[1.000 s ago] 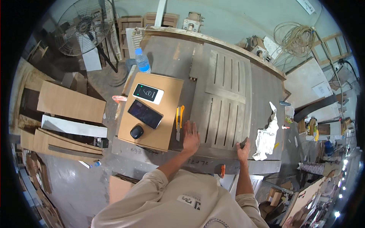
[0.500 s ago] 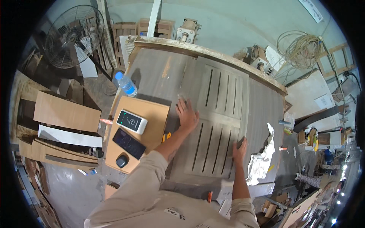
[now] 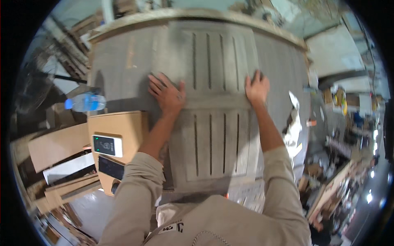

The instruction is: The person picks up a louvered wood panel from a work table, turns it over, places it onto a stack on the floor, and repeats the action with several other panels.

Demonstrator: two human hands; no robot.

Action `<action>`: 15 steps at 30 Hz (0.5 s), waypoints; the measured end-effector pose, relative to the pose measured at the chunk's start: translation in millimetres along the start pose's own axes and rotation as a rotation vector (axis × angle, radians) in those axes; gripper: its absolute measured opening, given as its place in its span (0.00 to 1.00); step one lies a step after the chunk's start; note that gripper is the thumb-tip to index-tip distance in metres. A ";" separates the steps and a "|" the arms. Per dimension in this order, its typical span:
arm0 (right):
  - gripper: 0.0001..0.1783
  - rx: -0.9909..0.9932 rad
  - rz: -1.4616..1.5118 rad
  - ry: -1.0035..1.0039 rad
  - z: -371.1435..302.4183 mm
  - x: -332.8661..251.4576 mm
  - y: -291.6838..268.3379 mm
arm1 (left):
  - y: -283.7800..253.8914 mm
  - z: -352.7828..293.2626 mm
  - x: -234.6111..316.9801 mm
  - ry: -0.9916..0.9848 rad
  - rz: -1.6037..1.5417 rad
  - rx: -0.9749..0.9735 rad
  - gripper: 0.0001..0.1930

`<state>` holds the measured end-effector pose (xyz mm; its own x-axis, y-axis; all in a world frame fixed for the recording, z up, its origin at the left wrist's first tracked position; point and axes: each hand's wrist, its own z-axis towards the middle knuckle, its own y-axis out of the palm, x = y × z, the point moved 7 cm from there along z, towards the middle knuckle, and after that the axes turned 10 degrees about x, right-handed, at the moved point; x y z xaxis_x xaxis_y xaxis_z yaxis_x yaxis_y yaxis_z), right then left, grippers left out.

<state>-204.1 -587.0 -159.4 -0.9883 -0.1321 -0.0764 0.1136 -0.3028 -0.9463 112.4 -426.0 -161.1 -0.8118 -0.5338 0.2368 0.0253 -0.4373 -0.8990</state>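
Observation:
A grey-brown wooden panel (image 3: 217,101) with two groups of long slots lies flat on the worktable in front of me. My left hand (image 3: 167,93) rests on its left edge, fingers spread and holding nothing. On the right edge is my right hand (image 3: 257,89), its fingers curled around a small dark block (image 3: 262,75). Most of that block is hidden by the fingers, and motion blurs it.
Left of the panel, a cardboard box (image 3: 119,123) carries a white device (image 3: 107,145), a phone (image 3: 110,166) and a small black case (image 3: 115,187). A water bottle (image 3: 87,102) stands behind it. Crumpled white sheeting (image 3: 293,130) lies at right; wood boards (image 3: 61,149) are at far left.
My right hand has moved up the panel's right edge, away from me, with the dark block. My left hand stays on the left side, fingers spread. The whole view has shifted and turned.

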 end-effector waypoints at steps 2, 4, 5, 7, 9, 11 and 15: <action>0.34 0.042 0.045 -0.003 5.1 -3.0 6.5 | 4.4 4.9 -2.3 0.004 0.021 -0.007 0.43; 0.35 0.054 0.058 -0.010 1.4 -3.2 13.1 | 13.4 0.6 -8.3 0.016 0.020 -0.026 0.43; 0.35 0.041 0.078 -0.005 1.5 -4.3 14.5 | 16.1 0.0 -9.9 0.027 0.043 0.000 0.43; 0.35 0.020 0.089 0.007 2.5 4.9 17.1 | 19.4 -2.2 -3.1 0.042 0.060 0.012 0.44; 0.35 0.074 0.127 -0.011 -1.1 13.8 12.7 | 17.9 -6.3 5.4 0.077 0.019 -0.012 0.44; 0.35 0.068 0.128 -0.008 -3.8 17.5 14.6 | 16.5 -10.5 4.3 0.107 0.011 0.011 0.44; 0.36 0.056 0.175 -0.007 -8.9 0.0 5.4 | 14.8 -10.1 -8.2 0.126 0.043 0.100 0.45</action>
<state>-204.4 -580.3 -167.4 -0.9522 -0.1936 -0.2362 0.2895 -0.3264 -0.8998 113.5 -420.8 -180.0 -0.8751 -0.4615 0.1455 0.1143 -0.4893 -0.8646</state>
